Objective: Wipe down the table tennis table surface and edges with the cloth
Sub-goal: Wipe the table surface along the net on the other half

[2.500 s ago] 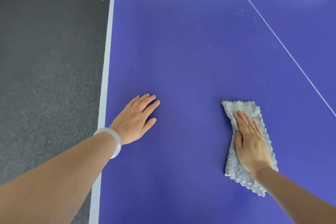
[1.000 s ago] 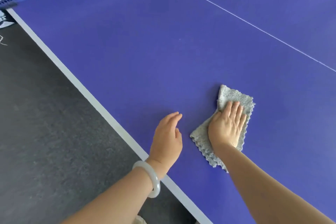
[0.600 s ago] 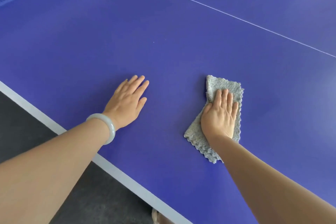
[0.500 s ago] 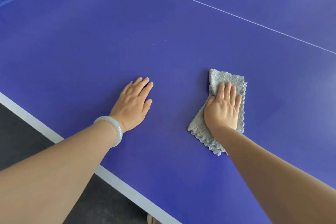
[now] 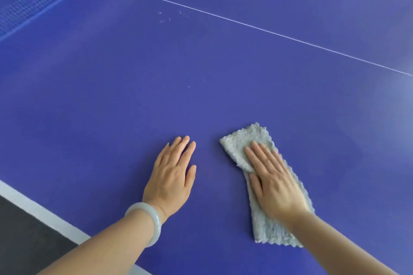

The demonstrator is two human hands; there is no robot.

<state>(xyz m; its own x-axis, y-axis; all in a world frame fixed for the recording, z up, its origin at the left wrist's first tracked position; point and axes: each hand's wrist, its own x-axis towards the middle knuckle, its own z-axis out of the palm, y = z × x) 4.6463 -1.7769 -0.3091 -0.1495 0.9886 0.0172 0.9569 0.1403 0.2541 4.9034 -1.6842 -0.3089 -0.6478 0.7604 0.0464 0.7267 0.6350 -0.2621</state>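
The cloth [image 5: 257,145] is being pressed to the desk [image 5: 201,73], inward of the white edge [image 5: 38,212], under straight fingers [image 5: 261,156] of the right hand [image 5: 274,183] for wiping, while the left hand [image 5: 172,176] is being laid flat, fingers straight, nearer that edge for bracing.

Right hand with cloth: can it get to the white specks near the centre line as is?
Probably yes: nothing lies between the cloth under the right hand and the specks, just bare table. A long forward stretch, though.

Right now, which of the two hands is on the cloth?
The right hand: it lies flat on the grey cloth. The left hand, the one with the pale bracelet, rests flat on the bare blue table beside it.
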